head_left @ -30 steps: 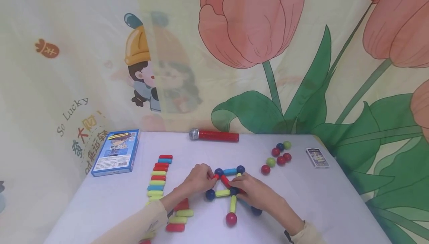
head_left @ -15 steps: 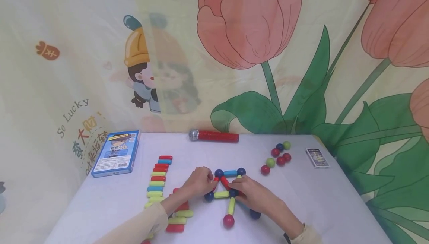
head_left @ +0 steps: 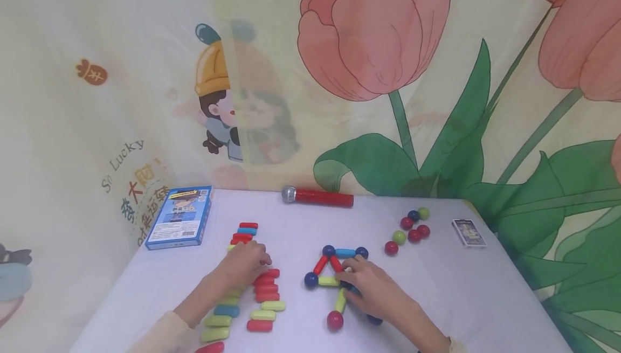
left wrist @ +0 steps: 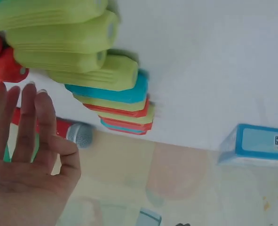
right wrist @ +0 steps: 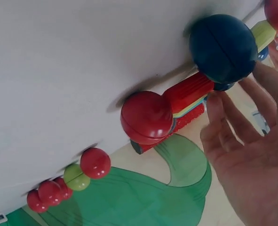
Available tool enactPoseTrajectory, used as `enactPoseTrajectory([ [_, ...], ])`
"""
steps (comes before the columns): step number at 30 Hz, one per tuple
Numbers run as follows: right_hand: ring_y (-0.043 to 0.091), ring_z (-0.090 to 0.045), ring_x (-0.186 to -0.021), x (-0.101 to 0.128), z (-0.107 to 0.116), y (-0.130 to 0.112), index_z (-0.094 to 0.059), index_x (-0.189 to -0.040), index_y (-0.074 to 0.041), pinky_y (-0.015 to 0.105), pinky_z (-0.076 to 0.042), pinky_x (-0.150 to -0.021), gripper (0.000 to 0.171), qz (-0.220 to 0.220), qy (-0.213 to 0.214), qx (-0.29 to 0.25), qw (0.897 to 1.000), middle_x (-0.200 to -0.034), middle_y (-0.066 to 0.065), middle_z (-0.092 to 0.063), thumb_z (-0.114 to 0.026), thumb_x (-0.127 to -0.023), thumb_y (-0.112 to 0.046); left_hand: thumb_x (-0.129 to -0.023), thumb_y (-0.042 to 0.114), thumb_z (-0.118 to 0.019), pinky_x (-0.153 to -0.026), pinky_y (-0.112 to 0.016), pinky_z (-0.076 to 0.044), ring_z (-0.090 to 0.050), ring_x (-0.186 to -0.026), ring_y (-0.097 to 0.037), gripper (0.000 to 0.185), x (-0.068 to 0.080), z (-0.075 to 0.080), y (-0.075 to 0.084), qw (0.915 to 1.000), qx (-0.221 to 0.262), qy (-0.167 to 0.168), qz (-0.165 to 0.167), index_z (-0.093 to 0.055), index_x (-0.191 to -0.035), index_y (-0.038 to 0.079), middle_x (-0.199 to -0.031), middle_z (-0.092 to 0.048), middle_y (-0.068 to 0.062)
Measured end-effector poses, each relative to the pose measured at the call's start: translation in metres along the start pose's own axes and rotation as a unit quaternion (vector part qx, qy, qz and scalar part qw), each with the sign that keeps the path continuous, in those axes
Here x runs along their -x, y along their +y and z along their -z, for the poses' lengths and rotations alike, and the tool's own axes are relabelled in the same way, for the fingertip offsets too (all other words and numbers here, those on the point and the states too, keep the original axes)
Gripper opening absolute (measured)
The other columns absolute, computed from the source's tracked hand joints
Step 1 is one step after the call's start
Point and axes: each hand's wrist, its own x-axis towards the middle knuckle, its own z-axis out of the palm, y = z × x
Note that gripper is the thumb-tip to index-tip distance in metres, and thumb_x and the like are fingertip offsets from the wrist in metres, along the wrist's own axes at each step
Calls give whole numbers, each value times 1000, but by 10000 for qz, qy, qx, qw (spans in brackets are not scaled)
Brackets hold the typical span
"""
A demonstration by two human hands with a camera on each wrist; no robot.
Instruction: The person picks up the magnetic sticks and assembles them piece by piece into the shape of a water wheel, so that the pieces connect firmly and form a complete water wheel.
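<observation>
A frame of magnetic building rods and balls (head_left: 311,280) rests on the table, with dark blue balls at several corners and a red ball (head_left: 335,320) at the near end. My right hand (head_left: 375,288) holds it near its middle dark blue ball, with fingers and thumb around that spot. In the right wrist view the fingertips sit right at a dark blue ball (right wrist: 223,49) and a red rod (right wrist: 188,92). My left hand (head_left: 245,264), fingers extended and holding nothing, hovers over loose rods. A red rod (left wrist: 7,66) lies just beyond its fingertips.
Loose rods in red, yellow-green and blue (head_left: 273,305) lie in two columns on the left. Several loose balls (head_left: 399,237) and a card pack (head_left: 469,233) are at the right. A red microphone (head_left: 322,197) lies at the back, near a blue box (head_left: 179,218).
My left hand has left the frame's red left-side rod and moved left over the loose rods. That rod stays between two dark blue balls. My right hand remains at the frame.
</observation>
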Motion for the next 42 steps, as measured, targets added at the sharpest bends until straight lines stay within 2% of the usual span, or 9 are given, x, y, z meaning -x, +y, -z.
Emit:
enactPoseTrajectory([
  [3, 25, -66, -126, 1, -2, 2, -80, -128, -25, 43, -61, -99, 40, 83, -165, -179, 9997, -134, 3, -69, -91, -89, -27, -85, 15, -93, -86, -42, -56, -67, -91, -15, 23, -2, -7, -1, 9989, -322, -105, -336, -85, -106, 13, -92, -72, 4],
  [8, 29, -64, -133, 3, -7, 5, -79, -131, -28, 43, -60, -100, 47, 169, -421, -198, 9988, -142, 4, -67, -93, -86, -26, -83, 18, -95, -89, -46, -56, -67, -89, -15, 27, -3, -15, 5, 9958, -776, -197, -440, -84, -108, 13, -88, -70, 4],
  [16, 18, -65, -110, 0, -11, 3, -79, -132, -23, 36, -61, -93, 52, 157, -190, 313, 9992, -122, -1, -75, -95, -83, -32, -76, 24, -101, -101, -55, -58, -71, -103, -25, 43, -14, -23, 17, 9800, -1934, 68, -471, -80, -109, 8, -103, -73, -8],
  [19, 17, -64, -107, -3, -10, -1, -80, -131, -23, 37, -61, -92, 51, -15, -234, 403, 9989, -120, -1, -75, -96, -83, -32, -74, 23, -102, -102, -56, -58, -70, -111, -29, 51, -16, -25, 22, 9779, -2040, 202, -407, -77, -115, 6, -113, -73, -11],
  [23, 17, -62, -104, -6, -10, -8, -81, -128, -21, 41, -60, -92, 50, -300, -204, 427, 9984, -116, 1, -76, -97, -81, -32, -73, 22, -102, -102, -54, -59, -69, -113, -29, 56, -15, -22, 30, 9857, -1608, 446, -218, -74, -120, 6, -117, -73, -11],
  [26, 20, -62, -100, -8, -11, -15, -82, -123, -18, 46, -60, -91, 49, -563, 8, 460, 9974, -110, 2, -76, -98, -79, -32, -78, 19, -99, -93, -46, -61, -68, -100, -23, 47, -15, -18, 38, 9950, -850, 520, -103, -73, -116, 8, -106, -72, -6],
  [29, 23, -62, -98, -9, -14, -21, -82, -119, -15, 47, -58, -87, 49, -832, 303, 538, 9946, -104, 4, -74, -99, -77, -35, -84, 16, -94, -83, -37, -62, -65, -87, -16, 37, -16, -14, 47, 9993, -34, 335, -131, -72, -113, 8, -95, -70, -1],
  [36, 27, -60, -103, -14, -18, -31, -81, -117, -11, 50, -58, -91, 59, -1334, 513, 782, 9866, -105, 9, -72, -97, -76, -51, -92, 10, -86, -70, -25, -59, -61, -76, -11, 30, -22, -15, 69, 9955, 925, -68, -179, -65, -112, 6, -87, -66, 0],
  [42, 30, -61, -102, -19, -17, -35, -79, -111, -7, 55, -58, -97, 62, -1599, 434, 537, 9847, -96, 10, -70, -99, -73, -52, -93, 7, -84, -58, -22, -48, -55, -64, -12, 24, -29, -22, 83, 9856, 1677, -225, -11, -61, -101, 6, -75, -58, 1],
])
